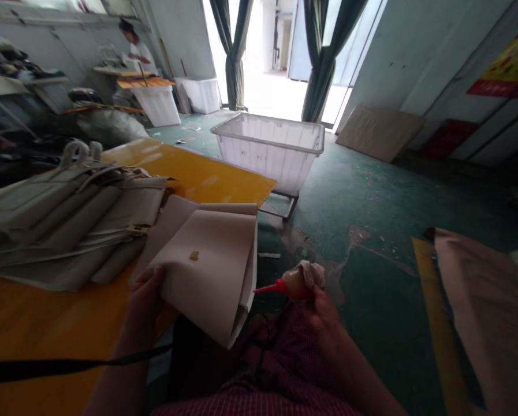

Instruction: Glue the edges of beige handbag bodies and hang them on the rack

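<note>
My left hand (146, 292) grips the near left side of a beige bag panel (211, 248), which is folded over and held up off the table edge. A small tan patch shows on the panel's face. In my right hand (321, 309) is a squeeze bottle (295, 283) with a red nozzle and amber contents, a crumpled pale cloth around its base. The nozzle tip points left, close to the panel's right edge; whether they touch I cannot tell. Beside the panel, a pile of beige bags (81, 214) with handles lies on the yellow table (185, 167).
A white plastic bin (267, 147) on a metal frame stands past the table corner. Brown sheet material (484, 306) lies at the right. A black strap (72, 367) crosses my left forearm. Far left, a person (137, 52) sits at a work table near more white bins (159, 107).
</note>
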### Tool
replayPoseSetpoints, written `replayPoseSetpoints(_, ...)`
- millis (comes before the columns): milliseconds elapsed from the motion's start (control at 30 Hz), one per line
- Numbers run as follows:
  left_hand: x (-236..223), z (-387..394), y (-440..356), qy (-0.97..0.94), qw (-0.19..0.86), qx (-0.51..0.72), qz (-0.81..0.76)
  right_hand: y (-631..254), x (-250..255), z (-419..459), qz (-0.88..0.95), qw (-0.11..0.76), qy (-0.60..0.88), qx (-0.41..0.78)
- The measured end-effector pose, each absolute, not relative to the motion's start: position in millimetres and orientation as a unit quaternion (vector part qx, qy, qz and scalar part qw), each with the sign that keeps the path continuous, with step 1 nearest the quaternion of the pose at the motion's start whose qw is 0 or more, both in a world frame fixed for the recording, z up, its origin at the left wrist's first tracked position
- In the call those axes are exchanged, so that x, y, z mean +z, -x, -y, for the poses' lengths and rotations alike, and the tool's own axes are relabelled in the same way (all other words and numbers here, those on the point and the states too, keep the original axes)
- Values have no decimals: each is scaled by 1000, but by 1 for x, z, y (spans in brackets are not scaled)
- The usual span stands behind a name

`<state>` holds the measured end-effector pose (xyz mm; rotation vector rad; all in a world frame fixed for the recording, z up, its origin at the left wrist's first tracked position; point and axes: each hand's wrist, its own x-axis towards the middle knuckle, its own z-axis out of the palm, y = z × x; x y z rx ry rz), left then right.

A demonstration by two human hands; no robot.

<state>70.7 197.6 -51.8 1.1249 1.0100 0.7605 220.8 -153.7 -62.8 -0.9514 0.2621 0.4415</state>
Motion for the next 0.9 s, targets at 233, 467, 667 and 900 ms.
replayPoseSetpoints(233,-50,-172,-50,-454,726,285,-430,-224,-90,124,-169,861,444,182)
replayPoseSetpoints(467,-42,-166,-54,-447,723,289,-441,-240,-106,119,-180,871,451,74)
replayPoseSetpoints(667,-42,-165,-52,-437,723,299,-444,-234,-110,121,-174,870,455,76)
replayPoseSetpoints(900,-47,-170,-53,-460,711,310,-433,-203,-111,137,-152,871,437,167)
